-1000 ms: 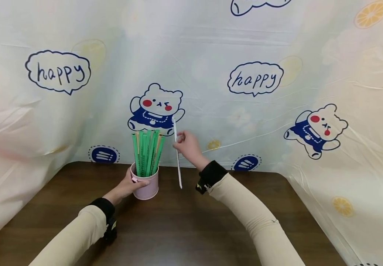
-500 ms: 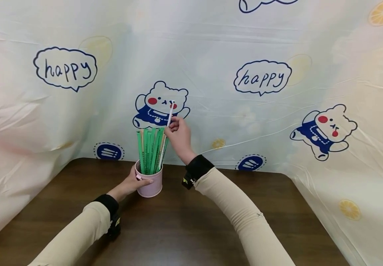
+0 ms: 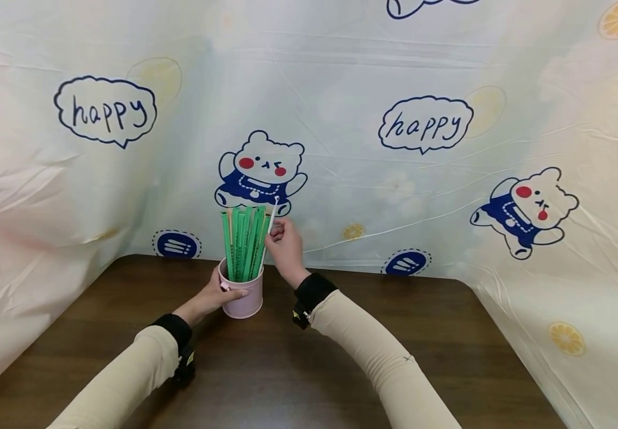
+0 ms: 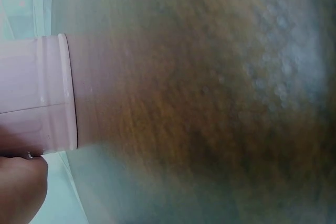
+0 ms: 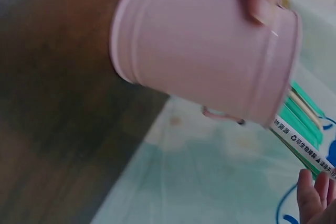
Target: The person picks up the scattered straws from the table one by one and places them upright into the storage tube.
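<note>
My left hand (image 3: pixel 211 297) grips a small pink metal bucket (image 3: pixel 247 302), its thumb across the front near the rim. Several slender green sticks (image 3: pixel 241 244), with a few tan ones among them, stand upright in the bucket. With my right hand (image 3: pixel 288 249) I pinch a white paper-wrapped straw (image 3: pixel 273 218) at the bucket's right side. The straw leans slightly right, and its lower end is inside the bucket. Dark printing runs along the straw's wrapper (image 5: pixel 302 148) in the right wrist view. A small side handle (image 5: pixel 223 116) shows on the bucket there.
The bucket stands near the back edge of a dark brown wooden table (image 3: pixel 309 351). A pale curtain (image 3: pixel 335 77) printed with bears and "happy" bubbles hangs behind and at both sides.
My right hand has brought the white straw leftward from beside the bucket, raised it over the rim and lowered it in among the sticks. My left hand has kept its grip on the bucket.
</note>
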{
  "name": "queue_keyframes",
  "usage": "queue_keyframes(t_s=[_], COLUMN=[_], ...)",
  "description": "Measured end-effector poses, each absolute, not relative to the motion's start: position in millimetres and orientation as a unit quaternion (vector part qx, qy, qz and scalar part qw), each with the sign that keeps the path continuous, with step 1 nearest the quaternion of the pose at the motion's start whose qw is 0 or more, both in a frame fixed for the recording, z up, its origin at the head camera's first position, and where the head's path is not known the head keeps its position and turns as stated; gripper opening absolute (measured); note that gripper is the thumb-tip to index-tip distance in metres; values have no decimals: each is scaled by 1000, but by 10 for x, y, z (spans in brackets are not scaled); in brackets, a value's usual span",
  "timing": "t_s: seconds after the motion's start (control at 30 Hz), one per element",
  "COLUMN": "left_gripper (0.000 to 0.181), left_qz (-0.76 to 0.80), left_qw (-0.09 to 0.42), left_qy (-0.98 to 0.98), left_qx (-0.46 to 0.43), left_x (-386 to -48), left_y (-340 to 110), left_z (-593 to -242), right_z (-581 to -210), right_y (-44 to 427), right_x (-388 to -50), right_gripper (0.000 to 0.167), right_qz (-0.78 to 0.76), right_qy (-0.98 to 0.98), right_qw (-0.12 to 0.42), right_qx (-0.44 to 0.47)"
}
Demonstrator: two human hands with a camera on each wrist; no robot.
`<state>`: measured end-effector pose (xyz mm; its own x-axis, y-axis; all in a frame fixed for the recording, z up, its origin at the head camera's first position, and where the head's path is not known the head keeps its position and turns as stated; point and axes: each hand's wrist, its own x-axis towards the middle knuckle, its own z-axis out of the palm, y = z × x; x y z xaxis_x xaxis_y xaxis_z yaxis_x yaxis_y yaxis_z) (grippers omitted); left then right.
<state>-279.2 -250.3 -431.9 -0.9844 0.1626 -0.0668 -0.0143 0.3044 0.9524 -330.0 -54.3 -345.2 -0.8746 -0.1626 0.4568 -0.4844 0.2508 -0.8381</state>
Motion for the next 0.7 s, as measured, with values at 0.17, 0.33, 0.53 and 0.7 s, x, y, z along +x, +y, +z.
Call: queue_keyframes(t_s=[0.17,0.33,0.53,0.7], left_gripper=[115,115,115,109], left_qz=[586,575,557,557], left_qw=[77,73,50,36], left_qy=[806,814,829,830], left_qx=[35,30,27,19], left_x=[-2756,-2721,-2715,-2740], left_y=[-2508,-2500,-2473,-2447], left_z=[-4355,-4357,-4320,-4300], right_z=[-3657,-3773,-3808,-3842], right_y=[-597,-613,-577,-474], right_x=[-3269,-3244,-3247,-3247], right_gripper=[33,34,35,41], right_qz=[561,558,546,538], right_qy=[-793,-799,-809,-816], right_qw=[119,102,85,59], right_qx=[208,202,202,205])
